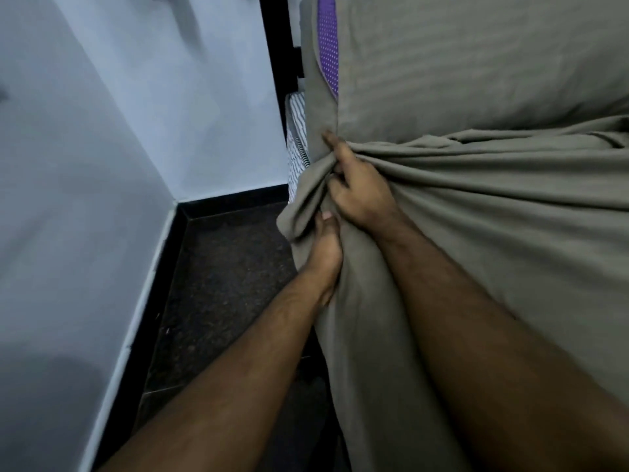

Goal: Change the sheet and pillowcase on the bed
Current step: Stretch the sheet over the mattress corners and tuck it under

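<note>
1. The grey sheet [493, 233] is spread over the bed, bunched at its edge below the pillow [476, 63].
2. The bunched folds are gripped by the right hand [360, 192].
3. Hanging sheet cloth is pinched by the left hand [325, 253], just beside the right.
4. Striped mattress fabric [295, 131] is exposed at the corner.

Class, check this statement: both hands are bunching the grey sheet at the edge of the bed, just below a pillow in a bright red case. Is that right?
Not quite. The head view shows the pillow in a grey striped case, not red. The rest holds: the left hand and right hand both bunch the grey sheet at the bed's edge, below the pillow.
</note>
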### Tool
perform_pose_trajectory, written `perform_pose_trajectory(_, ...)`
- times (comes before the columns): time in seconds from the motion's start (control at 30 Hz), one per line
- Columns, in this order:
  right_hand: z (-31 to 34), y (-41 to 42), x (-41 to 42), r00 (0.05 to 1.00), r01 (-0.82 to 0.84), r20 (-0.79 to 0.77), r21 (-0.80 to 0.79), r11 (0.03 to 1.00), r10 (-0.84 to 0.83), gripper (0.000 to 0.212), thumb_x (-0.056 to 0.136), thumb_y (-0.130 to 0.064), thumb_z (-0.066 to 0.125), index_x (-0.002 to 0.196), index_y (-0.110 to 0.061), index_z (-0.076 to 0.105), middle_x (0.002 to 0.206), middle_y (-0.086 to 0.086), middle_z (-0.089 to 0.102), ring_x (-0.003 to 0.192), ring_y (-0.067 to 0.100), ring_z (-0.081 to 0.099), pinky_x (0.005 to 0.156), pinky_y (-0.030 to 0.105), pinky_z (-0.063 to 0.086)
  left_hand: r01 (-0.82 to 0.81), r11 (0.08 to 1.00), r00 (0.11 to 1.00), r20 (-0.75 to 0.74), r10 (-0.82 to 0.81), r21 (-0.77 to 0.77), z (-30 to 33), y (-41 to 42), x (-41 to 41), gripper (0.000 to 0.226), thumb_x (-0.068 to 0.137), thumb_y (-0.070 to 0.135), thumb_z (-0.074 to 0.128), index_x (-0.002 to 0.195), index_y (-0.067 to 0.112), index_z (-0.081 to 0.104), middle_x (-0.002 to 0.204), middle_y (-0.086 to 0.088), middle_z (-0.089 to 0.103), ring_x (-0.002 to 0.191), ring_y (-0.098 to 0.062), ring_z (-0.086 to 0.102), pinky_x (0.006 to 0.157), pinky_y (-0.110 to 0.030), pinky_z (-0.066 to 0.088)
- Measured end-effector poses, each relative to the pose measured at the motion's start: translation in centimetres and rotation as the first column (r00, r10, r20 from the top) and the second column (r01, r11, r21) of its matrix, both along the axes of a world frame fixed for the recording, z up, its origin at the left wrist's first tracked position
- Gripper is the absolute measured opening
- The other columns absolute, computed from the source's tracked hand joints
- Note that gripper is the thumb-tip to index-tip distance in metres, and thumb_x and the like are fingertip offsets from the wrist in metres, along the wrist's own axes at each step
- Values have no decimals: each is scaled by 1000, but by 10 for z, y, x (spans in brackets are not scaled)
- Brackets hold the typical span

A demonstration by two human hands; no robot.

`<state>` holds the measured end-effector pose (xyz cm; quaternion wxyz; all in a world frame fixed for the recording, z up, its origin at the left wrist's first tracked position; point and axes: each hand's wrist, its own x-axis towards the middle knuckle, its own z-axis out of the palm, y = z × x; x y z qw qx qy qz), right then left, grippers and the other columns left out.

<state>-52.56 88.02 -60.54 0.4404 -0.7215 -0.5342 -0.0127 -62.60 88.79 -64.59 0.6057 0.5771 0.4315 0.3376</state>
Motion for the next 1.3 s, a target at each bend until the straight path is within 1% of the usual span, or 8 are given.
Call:
perform_pose_trajectory(0.1, -3, 2, 7, 968, -38, -227, 282, 959, 104, 55, 83, -16, 44, 137, -19, 51, 82, -14, 62, 79, 12, 60, 85, 49, 54, 139, 968, 979, -177, -103, 208, -13, -5, 3, 71, 104, 53, 26, 159, 8, 20, 165, -10, 21, 154, -23, 14, 126, -35, 10)
perform_pose_trajectory(0.23, 10, -3, 2, 947, 220, -316, 502, 836, -59, 33, 87, -24, 40, 113, -18, 60, 81, -14, 64, 71, 19, 61, 75, 50, 54, 247, 919, 942, -298, -154, 307, -19, 8, -4, 52, 110, 33, 32, 149, -1, 36, 162, -16, 28, 153, -22, 18, 114, -11, 3)
perform_pose_trajectory(0.4, 31, -16, 0, 859, 483, -209, 637, 601, -468, 23, 99, -22, 48, 117, -15, 61, 105, 1, 67, 91, 19, 64, 74, 34, 49, 426, 838, 814, -550, -189, 341, 0, 27, -9, 61, 108, 28, 38, 154, -5, 14, 150, -31, 41, 137, -38, 43, 113, -36, 32)
perform_pose_trajectory(0.53, 23, -3, 10, 860, 470, 19, 362, 805, -510, 53, 86, -48, 67, 131, -24, 54, 119, 3, 58, 111, 23, 56, 82, 39, 50, 569, 754, 683, -700, -211, 328, 20, 48, -4, 105, 97, 33, 58, 153, 19, -29, 142, -28, 52, 112, -37, 63, 97, -37, 50)
perform_pose_trajectory(0.67, 19, -2, 13, 860, 465, 203, 65, 883, -468, 74, 73, -63, 74, 132, -30, 44, 114, 3, 66, 111, 29, 57, 79, 39, 48, 582, 718, 649, -749, -129, 381, 24, 61, -1, 108, 83, 50, 68, 160, 22, -2, 142, -23, 53, 123, -37, 59, 99, -38, 49)
perform_pose_trajectory(0.87, 14, 8, -10, 684, 708, 242, 10, 706, -689, 65, 88, -77, 41, 125, -23, 42, 100, 14, 72, 95, 38, 69, 73, 43, 50, 660, 670, 636, -727, -259, 339, 17, 67, -6, 93, 88, 51, 64, 156, 12, 13, 140, -23, 55, 124, -39, 58, 96, -39, 49)
perform_pose_trajectory(1.03, 22, 16, -16, 524, 851, 179, -130, 508, -833, 76, 83, -80, 48, 112, -10, 47, 99, 21, 71, 97, 40, 69, 75, 44, 50, 745, 599, 584, -720, -374, 293, 24, 79, -4, 93, 86, 50, 63, 155, 5, 19, 135, -26, 58, 119, -40, 61, 96, -43, 52)
perform_pose_trajectory(1.3, 14, 17, -27, 621, 783, 293, -278, 557, -727, 59, 90, -70, 50, 107, -14, 51, 106, 20, 69, 103, 38, 64, 77, 43, 48, 790, 536, 558, -713, -424, 299, 19, 91, 2, 80, 88, 46, 66, 152, 11, 34, 144, -20, 52, 129, -37, 54, 103, -40, 47)
